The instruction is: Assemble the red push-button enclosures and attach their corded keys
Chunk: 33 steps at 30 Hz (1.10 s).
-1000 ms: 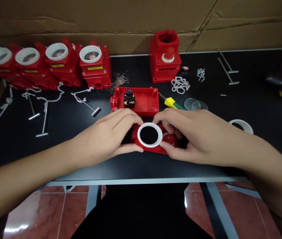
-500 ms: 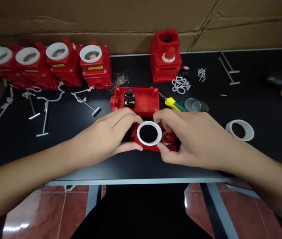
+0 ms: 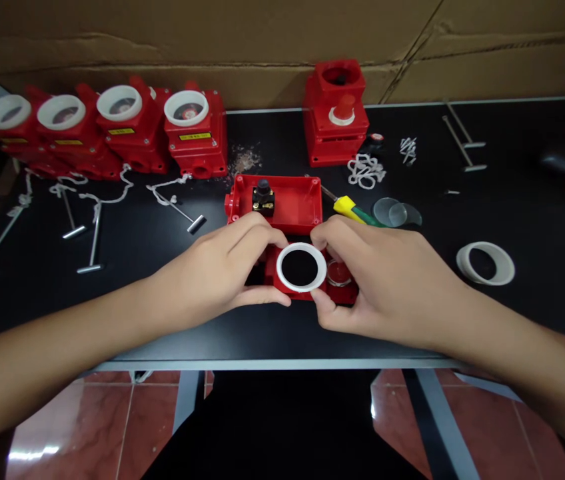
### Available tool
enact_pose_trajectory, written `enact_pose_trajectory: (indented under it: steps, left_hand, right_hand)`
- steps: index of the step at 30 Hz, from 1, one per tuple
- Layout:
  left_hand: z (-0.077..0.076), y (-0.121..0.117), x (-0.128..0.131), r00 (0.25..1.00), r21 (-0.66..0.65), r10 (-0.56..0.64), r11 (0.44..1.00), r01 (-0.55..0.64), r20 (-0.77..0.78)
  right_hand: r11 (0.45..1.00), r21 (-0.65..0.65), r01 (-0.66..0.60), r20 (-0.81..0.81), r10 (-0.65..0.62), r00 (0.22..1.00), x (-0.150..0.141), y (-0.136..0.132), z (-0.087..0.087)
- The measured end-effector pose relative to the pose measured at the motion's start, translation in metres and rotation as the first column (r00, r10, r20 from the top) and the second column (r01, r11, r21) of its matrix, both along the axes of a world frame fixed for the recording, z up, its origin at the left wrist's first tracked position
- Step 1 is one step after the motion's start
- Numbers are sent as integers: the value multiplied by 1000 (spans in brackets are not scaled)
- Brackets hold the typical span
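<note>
Near the front edge of the black table, both my hands grip a red box lid [image 3: 335, 291] fitted with a white ring [image 3: 301, 267]. My left hand [image 3: 217, 270] clasps its left side, thumb along the near edge and fingers curled over the far edge. My right hand [image 3: 387, 277] holds the right side, thumb by the ring, fingers bent over a round red button [image 3: 338, 272] on the lid. Just behind lies an open red box base [image 3: 292, 200] with a small black and brass switch [image 3: 262, 197] inside.
A row of red boxes with white rings [image 3: 185, 127] lines the back left, with T-shaped metal keys on strings [image 3: 93, 235] in front. A red stacked box [image 3: 338, 113], string coil [image 3: 365, 171], screws [image 3: 407, 148], yellow-handled screwdriver [image 3: 347, 208], clear discs [image 3: 396, 213] and a loose white ring [image 3: 485, 262] lie right.
My right hand has shifted slightly left on the lid, its fingers curling closer round the button. The loose white ring at right, partly hidden before, is now fully uncovered. The view drifted slightly.
</note>
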<state>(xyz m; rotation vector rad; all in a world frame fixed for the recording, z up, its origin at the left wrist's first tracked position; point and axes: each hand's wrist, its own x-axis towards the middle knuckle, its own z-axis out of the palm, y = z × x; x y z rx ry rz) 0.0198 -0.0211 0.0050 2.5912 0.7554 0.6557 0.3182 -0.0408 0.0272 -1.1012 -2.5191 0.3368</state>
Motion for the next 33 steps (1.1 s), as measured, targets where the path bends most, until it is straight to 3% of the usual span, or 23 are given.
enact_pose_trajectory:
  steps: [8,14,24,33]
  left_hand:
    - [7,-1,-1,999,-24,-39,999,38,-16]
    - [7,0,-2,999,-55,-38,998,38,-4]
    - [7,0,-1,999,-71,-16,997,18,35]
    - [3,0,-1,999,-102,24,995,-21,32]
  right_hand:
    - [988,-130,-83,-17,81,997,15,4,11]
    - [972,-195,-131,-110,111,988,24,9,8]
    - [960,-211,-185,-202,143,969,21,11,3]
    - [975,-141,-171,-161,148,976,18,12,2]
